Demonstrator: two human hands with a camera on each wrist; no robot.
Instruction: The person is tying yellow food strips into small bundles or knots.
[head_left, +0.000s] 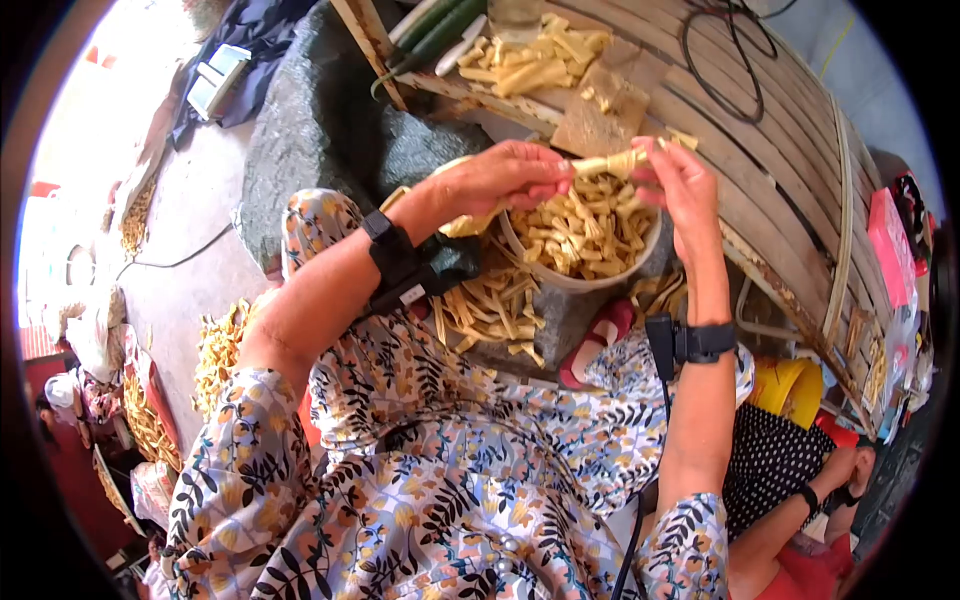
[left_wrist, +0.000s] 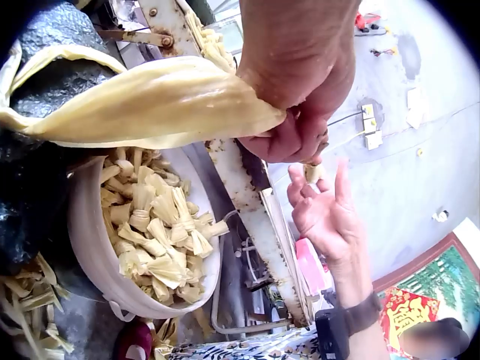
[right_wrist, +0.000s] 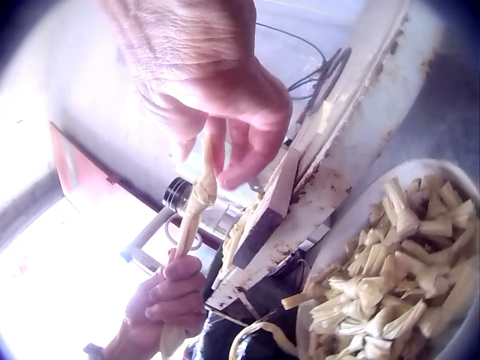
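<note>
A pale yellow strip with a knot (right_wrist: pixel 201 196) is stretched between both hands above a white tub (head_left: pixel 575 284) of short knotted pieces (head_left: pixel 590 228). The left hand (head_left: pixel 505 180) grips one side with curled fingers; in the left wrist view a broad, long strip end (left_wrist: pixel 157 101) trails from that hand (left_wrist: pixel 292 112). The right hand (head_left: pixel 680 185) pinches the other end between thumb and fingers. In the right wrist view the right hand (right_wrist: pixel 217 105) is above the knot and the left hand (right_wrist: pixel 176 296) is below it.
A slatted wooden table (head_left: pixel 800 190) with rusty edges holds a yellow pile (head_left: pixel 540 60), a small board (head_left: pixel 600 115), green vegetables (head_left: pixel 440 35) and a black cable (head_left: pixel 755 90). Loose strips (head_left: pixel 490 310) lie left of the tub near dark plastic (head_left: pixel 300 120). Another person's arm (head_left: pixel 780 520) shows lower right.
</note>
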